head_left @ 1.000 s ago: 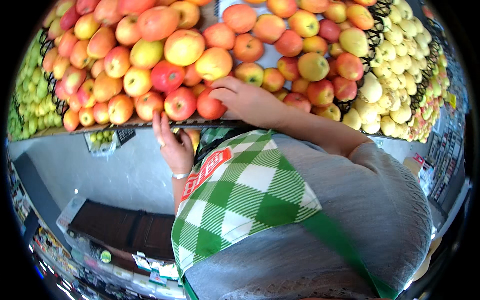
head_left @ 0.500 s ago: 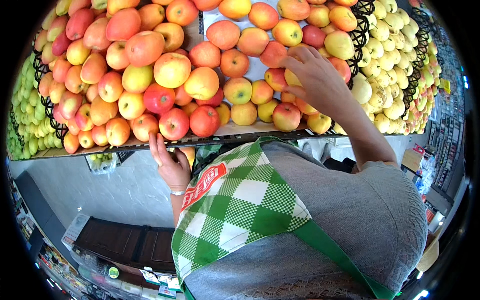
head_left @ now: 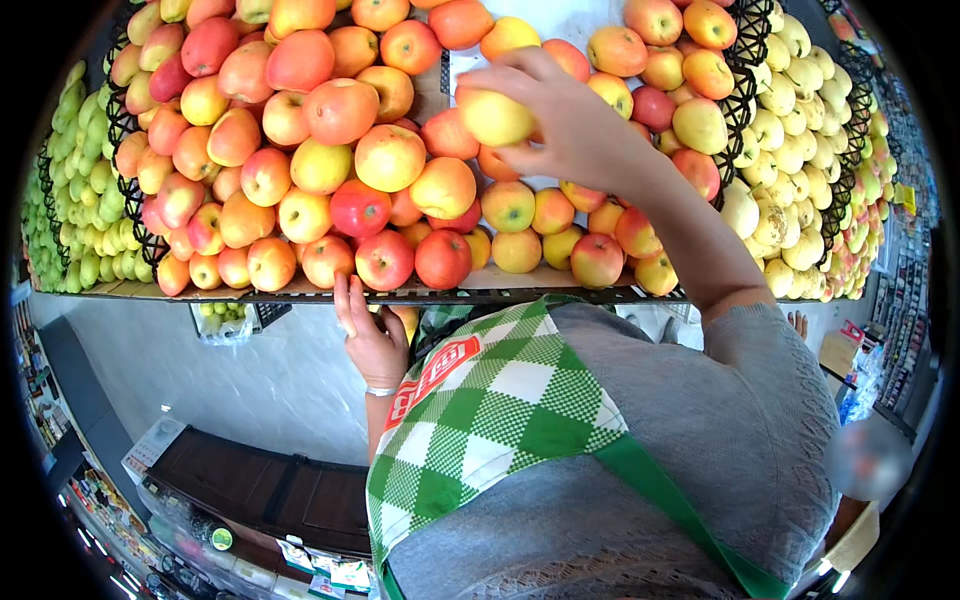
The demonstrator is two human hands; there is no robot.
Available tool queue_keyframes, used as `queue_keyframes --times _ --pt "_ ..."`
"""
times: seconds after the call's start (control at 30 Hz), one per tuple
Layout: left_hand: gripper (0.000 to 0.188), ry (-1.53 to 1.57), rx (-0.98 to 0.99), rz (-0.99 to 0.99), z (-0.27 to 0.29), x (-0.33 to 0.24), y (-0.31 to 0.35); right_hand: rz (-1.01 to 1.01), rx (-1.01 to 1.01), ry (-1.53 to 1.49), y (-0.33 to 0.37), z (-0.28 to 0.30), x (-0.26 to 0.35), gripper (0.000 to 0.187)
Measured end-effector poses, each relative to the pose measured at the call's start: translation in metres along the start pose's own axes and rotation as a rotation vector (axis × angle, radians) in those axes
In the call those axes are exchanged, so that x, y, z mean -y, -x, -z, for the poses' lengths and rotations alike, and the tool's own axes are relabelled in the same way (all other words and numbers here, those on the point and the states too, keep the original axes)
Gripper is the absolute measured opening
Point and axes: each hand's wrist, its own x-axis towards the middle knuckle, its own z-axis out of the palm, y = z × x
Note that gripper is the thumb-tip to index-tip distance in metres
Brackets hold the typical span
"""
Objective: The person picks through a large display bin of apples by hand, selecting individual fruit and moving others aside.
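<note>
My right hand (head_left: 575,125) is closed around a yellow apple (head_left: 497,118), above the thinly filled middle of the red and yellow apple display. White lining and a few apples, among them a yellow-green one (head_left: 508,206), show below and around it. At the front edge of the stand (head_left: 560,297), my left hand (head_left: 375,340) rests with its fingers stretched upward. Their tips touch the rim just below a red-orange apple (head_left: 327,262). Part of an orange-yellow fruit (head_left: 408,318) shows beside my left thumb, below the rim.
Apples are heaped high on the left. Black lattice dividers (head_left: 740,90) separate them from yellow pears (head_left: 780,150) on the right and green fruit (head_left: 100,200) on the far left. A crate with green fruit (head_left: 222,318) stands below. Another person (head_left: 868,458) is at the right edge.
My right hand has moved left across the display and now holds a yellow apple up. My left hand stays at the rim. The whole view has shifted slightly.
</note>
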Motion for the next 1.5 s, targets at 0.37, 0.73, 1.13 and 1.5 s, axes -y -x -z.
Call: queue_keyframes --times 0.37,0.73,1.13,1.5 --pt "0.062 0.042 -0.025 -0.008 -0.002 -0.002 0.003 0.184 -0.065 0.025 -0.037 -0.047 -0.033 0.054" --pt "0.061 0.043 -0.012 -0.037 -0.004 0.006 0.004 -0.213 -0.215 0.446 0.000 0.061 -0.067 0.041" --pt "0.063 0.010 -0.006 -0.031 -0.001 0.000 0.000 -0.136 0.082 0.619 -0.008 0.089 -0.094 0.047" --pt "0.068 0.025 0.020 0.031 0.002 0.001 0.003 -0.339 -0.129 -0.301 -0.101 0.005 -0.044 0.059"
